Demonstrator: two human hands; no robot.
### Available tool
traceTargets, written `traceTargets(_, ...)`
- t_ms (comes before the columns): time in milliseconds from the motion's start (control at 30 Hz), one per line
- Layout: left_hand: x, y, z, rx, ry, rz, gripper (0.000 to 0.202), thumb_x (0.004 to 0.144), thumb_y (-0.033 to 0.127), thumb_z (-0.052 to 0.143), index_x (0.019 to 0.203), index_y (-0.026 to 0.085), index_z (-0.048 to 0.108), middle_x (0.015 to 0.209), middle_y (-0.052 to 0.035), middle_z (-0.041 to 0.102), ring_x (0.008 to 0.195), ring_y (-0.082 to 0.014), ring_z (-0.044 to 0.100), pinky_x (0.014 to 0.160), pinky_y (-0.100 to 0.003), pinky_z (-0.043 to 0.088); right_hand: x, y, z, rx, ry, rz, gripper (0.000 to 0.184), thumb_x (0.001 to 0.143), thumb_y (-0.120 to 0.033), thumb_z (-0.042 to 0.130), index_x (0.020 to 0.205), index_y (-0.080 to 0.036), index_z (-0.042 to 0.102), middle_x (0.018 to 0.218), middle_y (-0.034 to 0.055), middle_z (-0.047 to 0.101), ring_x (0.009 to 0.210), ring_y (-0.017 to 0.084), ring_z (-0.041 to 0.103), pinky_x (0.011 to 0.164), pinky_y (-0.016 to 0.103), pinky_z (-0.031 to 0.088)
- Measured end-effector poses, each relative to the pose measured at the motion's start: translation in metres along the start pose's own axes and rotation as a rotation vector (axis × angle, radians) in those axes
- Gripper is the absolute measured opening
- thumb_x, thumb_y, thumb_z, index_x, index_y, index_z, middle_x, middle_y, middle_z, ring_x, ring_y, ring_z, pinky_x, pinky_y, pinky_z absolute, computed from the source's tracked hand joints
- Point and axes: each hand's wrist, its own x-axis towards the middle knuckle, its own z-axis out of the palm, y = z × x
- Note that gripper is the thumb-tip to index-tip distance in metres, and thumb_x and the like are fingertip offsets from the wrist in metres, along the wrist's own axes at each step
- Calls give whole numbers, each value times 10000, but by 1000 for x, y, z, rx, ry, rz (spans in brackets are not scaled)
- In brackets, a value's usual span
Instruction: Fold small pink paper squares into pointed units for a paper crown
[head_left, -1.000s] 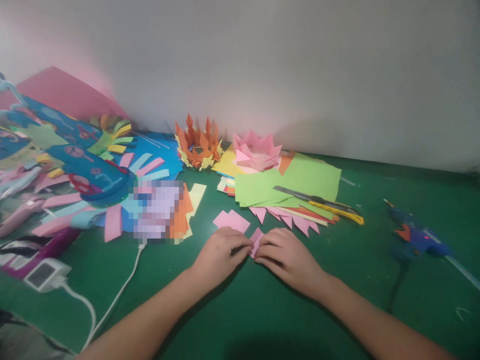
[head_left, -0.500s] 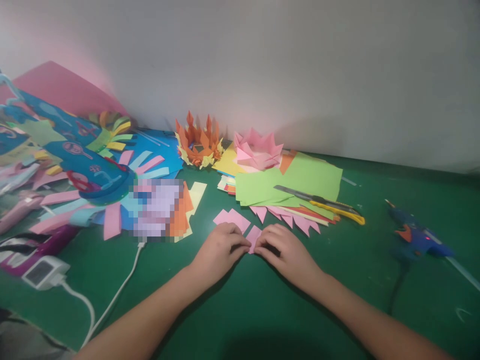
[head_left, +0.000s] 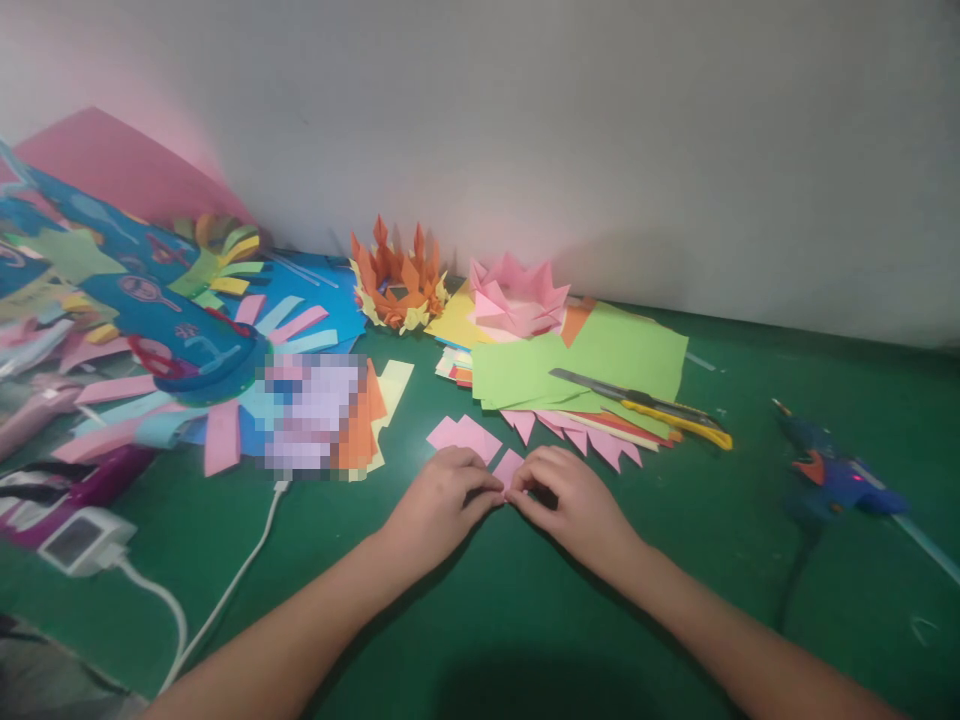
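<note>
A small piece of pink paper (head_left: 507, 468) lies between my hands near the middle of the green table. My left hand (head_left: 455, 497) pinches its near left edge with thumb and fingers. From the other side my right hand (head_left: 564, 492) pinches it too, the fingertips of both hands almost touching. My fingers cover the paper's lower part, so I cannot tell how it is folded. Just beyond my left hand lie other pink paper pieces (head_left: 465, 436). Behind my right hand, pointed pink paper pieces (head_left: 577, 437) stick out from under green sheets (head_left: 517, 372).
A yellow utility knife (head_left: 652, 408) rests on the green sheets. An orange paper crown (head_left: 399, 285) and a pink one (head_left: 521, 298) stand by the wall. At right lies a blue glue gun (head_left: 847, 480). Paper crafts and a white cable (head_left: 251, 570) occupy the left.
My fingertips have come closer together at the near edge of the pink paper, covering more of its lower part. The other things lie as before; the view has shifted slightly.
</note>
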Motion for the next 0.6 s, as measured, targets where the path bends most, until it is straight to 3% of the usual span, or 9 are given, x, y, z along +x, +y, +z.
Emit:
traceTargets(433, 0, 2, 0, -5, -9, -29, 27, 788, 149, 644, 761, 150, 647, 771, -26, 591, 807, -169, 550, 747, -282, 442, 0, 0, -1, 5, -7, 59, 130, 836, -226, 588, 714, -188, 563, 727, 13, 576, 725, 174, 529, 620, 287, 392)
traceTargets(600, -3, 1, -1, 33, -41, 65, 113, 841, 142, 571, 809, 167, 677, 830, -41, 607, 822, -165, 548, 758, -280, 449, 3, 1, -1, -10, 5, 49, 138, 834, -226, 593, 701, -193, 573, 727, 8, 592, 729, 168, 553, 629, 285, 416)
